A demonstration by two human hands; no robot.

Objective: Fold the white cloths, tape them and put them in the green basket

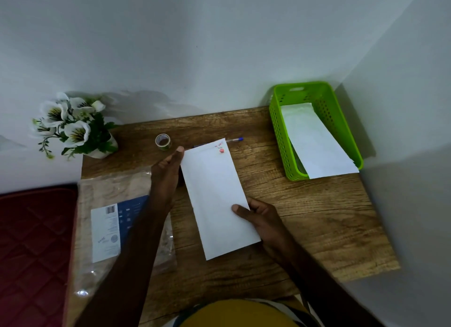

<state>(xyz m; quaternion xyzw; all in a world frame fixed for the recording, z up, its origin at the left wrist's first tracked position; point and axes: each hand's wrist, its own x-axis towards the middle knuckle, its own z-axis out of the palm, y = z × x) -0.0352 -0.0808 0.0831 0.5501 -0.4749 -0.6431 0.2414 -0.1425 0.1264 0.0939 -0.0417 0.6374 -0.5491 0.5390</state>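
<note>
Where walls meet: wooden table (317, 229), green basket (278, 121).

A: What is the person wearing?

B: A yellow top (240, 313) shows at the bottom centre of the frame, with a band of white and dark stripes along its right edge.

A: Sleeves?

B: None in view. Both forearms are bare from the lower edge of the frame up to the wrists.

A: Anything on the left hand (166, 178) or right hand (262, 223)? Rings, a watch, a bracelet?

B: I see none; both hands and wrists are bare. The nails on the fingers are short and unpainted.
</note>
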